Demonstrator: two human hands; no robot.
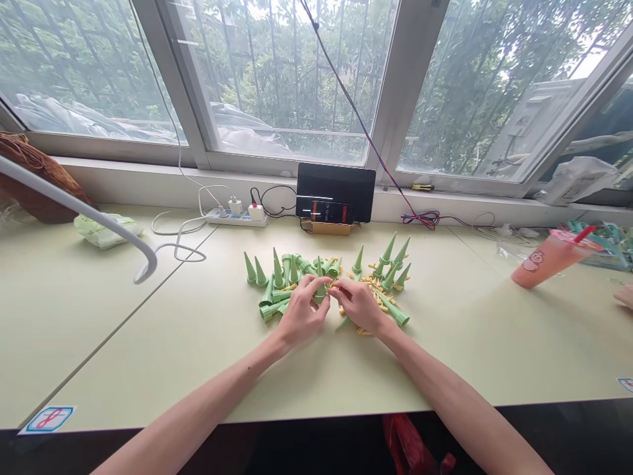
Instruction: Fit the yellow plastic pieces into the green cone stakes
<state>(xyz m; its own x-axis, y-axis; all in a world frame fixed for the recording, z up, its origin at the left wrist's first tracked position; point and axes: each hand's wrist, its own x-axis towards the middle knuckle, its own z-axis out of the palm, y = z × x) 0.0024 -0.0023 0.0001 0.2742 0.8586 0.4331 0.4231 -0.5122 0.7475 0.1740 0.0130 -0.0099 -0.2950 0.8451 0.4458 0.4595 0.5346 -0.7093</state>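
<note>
Clock: centred on the two hands, 12 toward the window point(291, 86).
Left hand point(302, 311): a green cone point(321, 291) is grasped between thumb and fingers; it is partly covered, so its tilt cannot be told.
Right hand point(360, 307): fingertips are drawn together at the held cone's 3 o'clock side, just beside the left fingertips; whether a small part is pinched cannot be told.
Held cone: kept at clock centre, over the table point(198, 376).
Left pile: loose green cones point(278, 272) are massed at 9 to 10; some are stood tip up, others laid on their sides.
Right group: more cones point(388, 251) are clustered at 2, mostly tip up; one lying cone point(396, 313) is seen at 4.
Yellow pieces point(364, 332): scattered around and under the right hand, from 2 to 5.
Screens: a phone point(332, 212) is propped before a black tablet point(341, 179) at 12, above a cardboard box point(331, 229).
Power strip point(237, 220): placed at 10, adapters plugged in.
Drink cup point(551, 260): tilted, well apart at 3; another person's hand point(626, 295) is cut off by the frame beyond it.
</note>
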